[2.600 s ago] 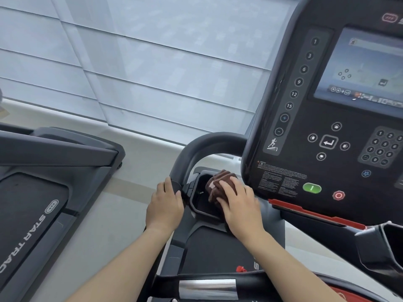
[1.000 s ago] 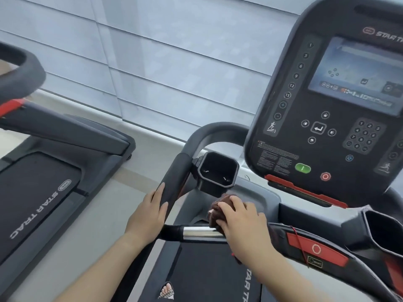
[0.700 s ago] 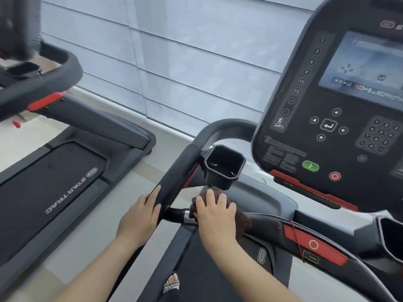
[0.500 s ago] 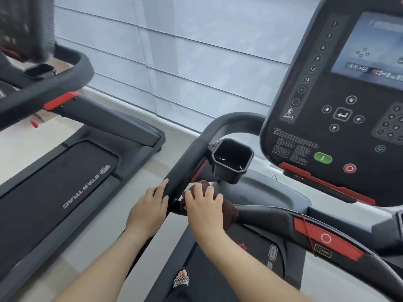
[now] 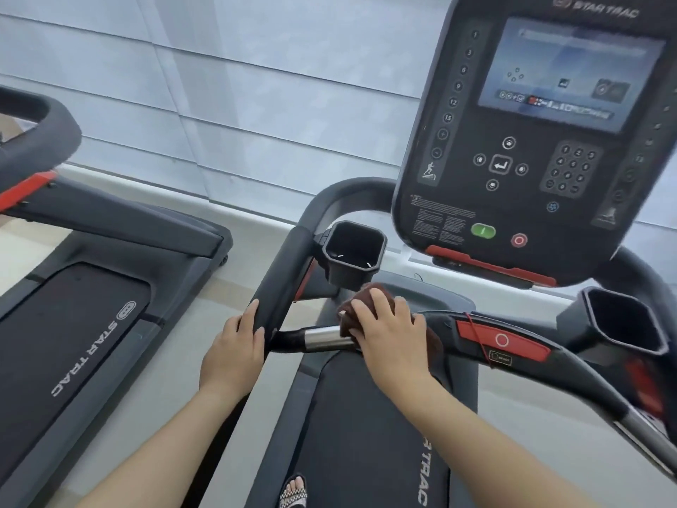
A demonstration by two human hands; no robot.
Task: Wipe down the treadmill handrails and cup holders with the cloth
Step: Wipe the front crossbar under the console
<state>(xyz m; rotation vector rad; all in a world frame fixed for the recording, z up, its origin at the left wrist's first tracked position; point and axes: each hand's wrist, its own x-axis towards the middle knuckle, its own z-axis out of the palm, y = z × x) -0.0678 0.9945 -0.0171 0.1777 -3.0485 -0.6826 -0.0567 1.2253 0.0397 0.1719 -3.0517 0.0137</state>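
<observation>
My right hand (image 5: 390,330) presses the brown cloth (image 5: 373,295) down onto the front crossbar (image 5: 324,337), fingers curled over it, just right of the bar's shiny metal section, centre of frame. My left hand (image 5: 234,352) is wrapped on the black side handrail (image 5: 280,273), centre-left, just beside where the bar joins it. Left cup holder (image 5: 353,253) sits just above the cloth; right cup holder (image 5: 622,322) at the right edge. Console (image 5: 542,141) upper right.

Single head-worn view, facing forward and down, close over treadmill console (image 5: 531,141) and front crossbar (image 5: 322,337)
</observation>
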